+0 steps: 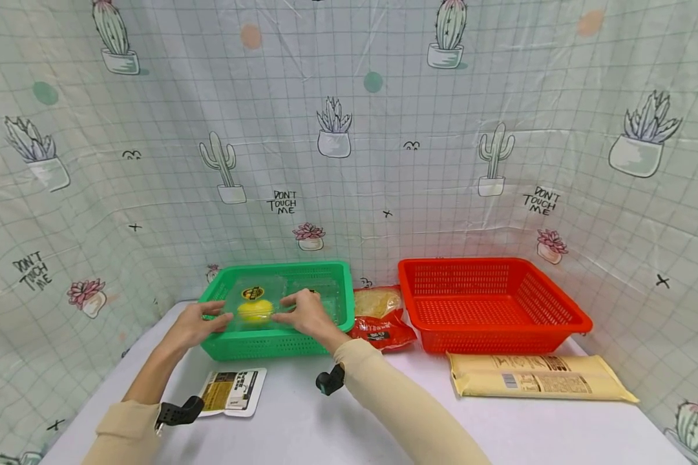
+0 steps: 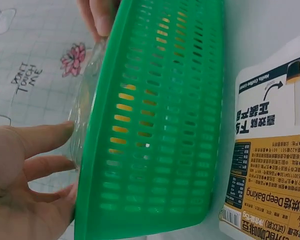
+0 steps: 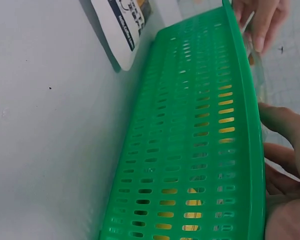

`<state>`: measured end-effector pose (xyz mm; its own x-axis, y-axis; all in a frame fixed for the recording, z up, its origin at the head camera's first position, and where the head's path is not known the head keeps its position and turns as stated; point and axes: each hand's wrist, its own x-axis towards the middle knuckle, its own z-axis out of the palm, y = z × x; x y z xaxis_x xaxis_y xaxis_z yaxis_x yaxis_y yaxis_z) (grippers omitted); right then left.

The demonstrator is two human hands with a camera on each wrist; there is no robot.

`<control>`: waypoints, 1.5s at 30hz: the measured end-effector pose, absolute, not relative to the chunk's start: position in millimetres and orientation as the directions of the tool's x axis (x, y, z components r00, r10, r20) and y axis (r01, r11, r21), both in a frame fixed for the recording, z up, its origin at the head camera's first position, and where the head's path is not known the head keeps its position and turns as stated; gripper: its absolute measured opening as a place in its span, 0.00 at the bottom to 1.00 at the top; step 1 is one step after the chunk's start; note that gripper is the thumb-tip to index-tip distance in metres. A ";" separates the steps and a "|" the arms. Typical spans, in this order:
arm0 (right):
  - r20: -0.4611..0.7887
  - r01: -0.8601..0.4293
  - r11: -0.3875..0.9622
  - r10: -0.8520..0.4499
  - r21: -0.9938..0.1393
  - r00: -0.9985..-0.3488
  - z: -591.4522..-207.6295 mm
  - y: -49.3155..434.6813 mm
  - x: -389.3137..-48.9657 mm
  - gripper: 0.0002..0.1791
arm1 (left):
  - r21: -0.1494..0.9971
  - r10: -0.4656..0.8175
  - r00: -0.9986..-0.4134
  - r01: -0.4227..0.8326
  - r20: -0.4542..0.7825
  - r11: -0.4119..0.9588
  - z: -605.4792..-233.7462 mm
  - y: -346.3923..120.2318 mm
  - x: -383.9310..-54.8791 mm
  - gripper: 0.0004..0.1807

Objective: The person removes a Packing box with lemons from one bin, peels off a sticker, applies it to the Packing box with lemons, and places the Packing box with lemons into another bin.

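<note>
A clear plastic box (image 1: pixel 265 290), with a dark label on its lid and something yellow and rounded inside, is at the left of the green basket (image 1: pixel 267 345). My left hand (image 1: pixel 194 326) holds the box's left side, while my right hand (image 1: pixel 311 316) holds its right side. In the left wrist view, my left thumb and fingers (image 2: pixel 45 135) meet the clear lid (image 2: pixel 85 105) above the basket rim. The right wrist view has my right fingers (image 3: pixel 280 120) against the box's other side. Another clear box (image 1: pixel 328 294) lies farther right in the basket, partly hidden.
A red basket (image 1: pixel 494 327) stands at the right. Between the baskets lies a red and clear food packet (image 1: pixel 378 316). A long yellow package (image 1: pixel 538 376) lies before the red basket. Near my left forearm is a white and brown coffee packet (image 1: pixel 235 391).
</note>
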<state>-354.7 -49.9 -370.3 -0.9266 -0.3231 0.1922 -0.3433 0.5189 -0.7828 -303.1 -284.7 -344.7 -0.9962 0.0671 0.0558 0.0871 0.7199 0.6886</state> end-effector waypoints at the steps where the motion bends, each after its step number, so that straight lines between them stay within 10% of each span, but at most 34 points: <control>1: 0.182 -0.339 0.526 -0.328 -0.780 -0.927 -370.0 -50.2 -354.5 0.24 | 0.674 0.067 -0.996 0.085 0.053 0.734 -344.7 -284.7 -304.0 0.33; 24: 0.200 -0.397 0.647 -0.358 -0.651 -0.912 -369.6 -55.3 -350.0 0.17 | 0.431 0.093 -0.993 0.116 0.073 0.895 -343.1 -272.4 -314.8 0.32; 45: 0.313 -0.511 0.485 -0.433 -0.709 -0.845 -360.9 -16.1 -350.8 0.13 | 0.494 0.141 -0.975 0.210 0.174 0.844 -348.6 -262.9 -305.1 0.37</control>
<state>-350.8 -16.1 -360.9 -0.8453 -0.4331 0.3128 -0.5111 0.4855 -0.7093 -305.1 -262.9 -348.6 -0.9746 0.1410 0.1737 0.2101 0.8438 0.4937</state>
